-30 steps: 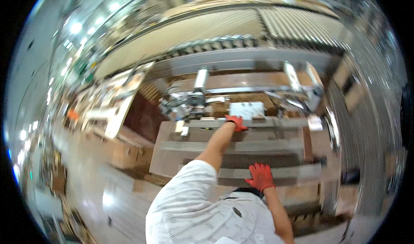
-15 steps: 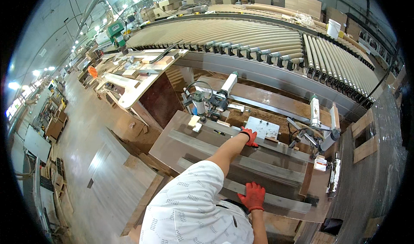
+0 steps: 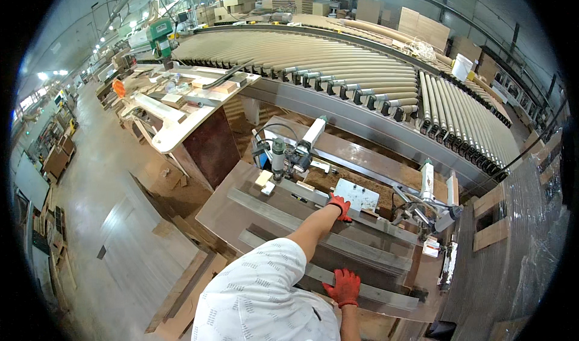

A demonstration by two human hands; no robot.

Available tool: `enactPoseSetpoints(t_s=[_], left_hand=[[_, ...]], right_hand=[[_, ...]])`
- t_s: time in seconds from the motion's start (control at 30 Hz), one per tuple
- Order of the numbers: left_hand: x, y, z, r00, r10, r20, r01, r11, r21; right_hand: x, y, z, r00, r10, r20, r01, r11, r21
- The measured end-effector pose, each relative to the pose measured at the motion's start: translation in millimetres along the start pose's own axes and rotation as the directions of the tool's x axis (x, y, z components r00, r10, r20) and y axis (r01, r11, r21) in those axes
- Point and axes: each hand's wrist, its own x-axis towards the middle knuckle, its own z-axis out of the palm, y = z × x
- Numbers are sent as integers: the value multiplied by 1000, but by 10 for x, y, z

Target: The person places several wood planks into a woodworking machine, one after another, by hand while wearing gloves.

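Note:
My left hand (image 3: 340,208), in a red glove, reaches to the far long grey strip (image 3: 386,225) on a brown worktop (image 3: 220,215). Its fingers curl over that strip, beside a white metal plate (image 3: 357,195). Nearer to me, my right hand (image 3: 344,287), gloved in red too, lies with fingers spread on the nearest grey strip (image 3: 386,296). Between the hands runs another grey strip (image 3: 368,253). A clamp-like machine head (image 3: 278,158) stands at the worktop's far left, and a second jointed metal arm (image 3: 429,205) at the far right.
Beyond the worktop runs a roller conveyor (image 3: 253,48). A wooden bench (image 3: 175,127) with scraps stands at the left. Wrapped stacked boards (image 3: 500,268) rise close on the right. Grey panels (image 3: 142,253) lie low at the left. Sawdust lies around the machine.
The whole view has shifted, so the worktop appears slightly lower and further left. Both hands keep about the same places on the strips.

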Motion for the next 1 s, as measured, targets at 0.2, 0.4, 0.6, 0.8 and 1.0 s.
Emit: enactPoseSetpoints(t_s=[0.2, 0.4, 0.6, 0.8, 1.0], left_hand=[[-75, 21, -9, 997, 66, -28, -67, 997, -42], [-56, 78, -139, 996, 88, -24, -87, 996, 25], [-183, 59, -300, 1000, 19, 17, -21, 990, 136], [-101, -10, -187, 987, 151, -60, -146, 986, 82], [-170, 62, -199, 988, 152, -27, -149, 984, 93]], right_hand=[[14, -83, -92, 999, 27, 47, -28, 999, 15], [44, -36, 5, 1000, 30, 4, -30, 999, 23], [124, -48, -128, 1000, 21, 18, -21, 1000, -10], [17, 55, -137, 998, 51, -23, -51, 998, 32], [-44, 36, -192, 999, 31, 33, -33, 997, 64]])
